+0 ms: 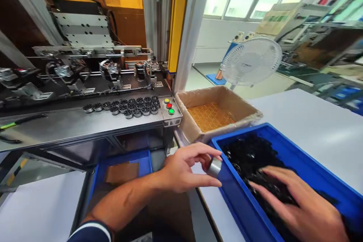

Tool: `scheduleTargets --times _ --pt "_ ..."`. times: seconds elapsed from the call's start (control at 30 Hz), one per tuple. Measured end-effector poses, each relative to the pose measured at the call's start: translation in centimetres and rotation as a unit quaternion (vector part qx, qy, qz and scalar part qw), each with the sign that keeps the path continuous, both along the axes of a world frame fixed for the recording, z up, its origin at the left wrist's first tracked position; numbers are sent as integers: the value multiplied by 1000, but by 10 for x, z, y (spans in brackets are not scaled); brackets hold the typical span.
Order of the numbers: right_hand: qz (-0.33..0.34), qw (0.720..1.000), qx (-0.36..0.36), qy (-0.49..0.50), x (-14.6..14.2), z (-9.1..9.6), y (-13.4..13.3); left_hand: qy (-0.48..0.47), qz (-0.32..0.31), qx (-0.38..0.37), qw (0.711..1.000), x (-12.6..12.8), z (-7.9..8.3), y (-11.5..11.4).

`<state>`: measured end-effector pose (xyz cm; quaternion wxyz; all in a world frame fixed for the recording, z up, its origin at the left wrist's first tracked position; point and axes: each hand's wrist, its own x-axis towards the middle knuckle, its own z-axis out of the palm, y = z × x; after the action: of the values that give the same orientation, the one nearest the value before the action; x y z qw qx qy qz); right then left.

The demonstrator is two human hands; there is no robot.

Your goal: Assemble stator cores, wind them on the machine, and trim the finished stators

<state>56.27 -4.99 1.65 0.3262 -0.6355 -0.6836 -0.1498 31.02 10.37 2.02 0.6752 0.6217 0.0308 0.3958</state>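
My left hand point(184, 170) hovers just left of a blue bin point(241, 211), pinching a small silver cylinder point(214, 167) between thumb and fingers. My right hand point(300, 204) reaches into that bin with fingers spread flat over a heap of black ring-shaped parts point(249, 155). Whether anything is under its fingers I cannot make out. Several similar dark round parts point(127, 107) sit in rows on the grey machine table point(70, 124) to the left.
An open cardboard box point(215, 98) with golden contents stands behind the bin. A button panel with yellow, red and green buttons point(169, 106) sits at the machine's corner. A white fan point(251, 61) is beyond. Another blue bin point(124, 166) lies low on the left.
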Motion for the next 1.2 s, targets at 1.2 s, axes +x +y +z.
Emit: scheduleTargets --times 1.2 --pt "206 977 37 47 -107 25 -21 62 -89 -217 970 -26 -10 -74"
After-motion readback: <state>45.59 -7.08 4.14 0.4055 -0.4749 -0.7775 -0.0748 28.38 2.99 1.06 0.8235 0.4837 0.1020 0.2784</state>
